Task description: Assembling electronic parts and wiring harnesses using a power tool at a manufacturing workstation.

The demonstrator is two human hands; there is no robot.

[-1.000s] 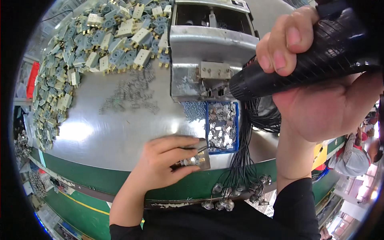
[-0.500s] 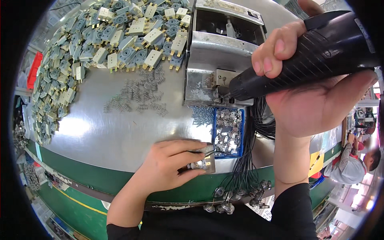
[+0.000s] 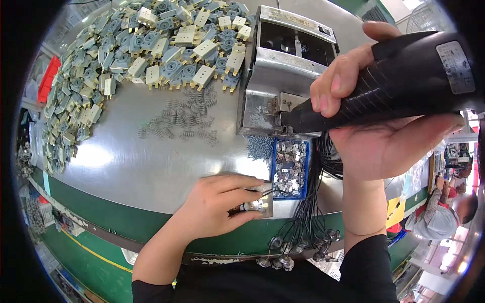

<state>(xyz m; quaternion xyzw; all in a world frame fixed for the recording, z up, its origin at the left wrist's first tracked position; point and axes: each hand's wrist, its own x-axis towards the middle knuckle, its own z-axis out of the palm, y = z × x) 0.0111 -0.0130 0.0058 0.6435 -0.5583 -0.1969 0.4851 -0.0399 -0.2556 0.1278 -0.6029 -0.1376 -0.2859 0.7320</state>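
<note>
My right hand (image 3: 371, 151) is wrapped round a black electric screwdriver (image 3: 399, 83). The tool lies nearly level, its nose against the outlet at the front of a metal screw feeder (image 3: 260, 103); the tip itself is hard to make out. Down at the table's front edge, my left hand (image 3: 214, 204) grips a small assembly on a metal plate (image 3: 268, 207). A white round piece and brass-coloured tabs show between the fingers, and a dark wire runs from it to the right. The fingers hide much of this assembly.
Grey and cream switch housings (image 3: 172, 70) are heaped at the back left, with loose springs (image 3: 184, 118) before them. Screws (image 3: 258, 148) lie beside a blue tray (image 3: 306, 174) of metal pieces. Black wires (image 3: 314, 189) hang over the front edge. Another person (image 3: 437, 219) sits far right.
The screwdriver's nose has moved slightly left, closer in to the feeder's outlet. The whole view has shifted a little. My left hand keeps its grip at the table edge.
</note>
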